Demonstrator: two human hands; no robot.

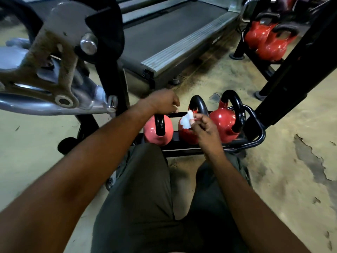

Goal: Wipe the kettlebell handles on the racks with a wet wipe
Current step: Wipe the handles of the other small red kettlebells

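Three red kettlebells with black handles stand in a row on a low black rack (pixel 259 123) in front of my knees. My left hand (pixel 162 103) grips the top of the handle of the left kettlebell (pixel 157 132). My right hand (pixel 202 125) pinches a small white wet wipe (pixel 186 121) in front of the middle kettlebell (pixel 187 136), just below its handle (pixel 197 104). The right kettlebell (pixel 223 123) stands untouched beside my right hand.
A treadmill (pixel 173 33) lies straight behind the rack. A grey metal machine arm (pixel 54 73) hangs close at the upper left. A second rack at the upper right holds more red kettlebells (pixel 268 41). A black slanted frame post (pixel 299 70) rises at the right. Worn floor surrounds me.
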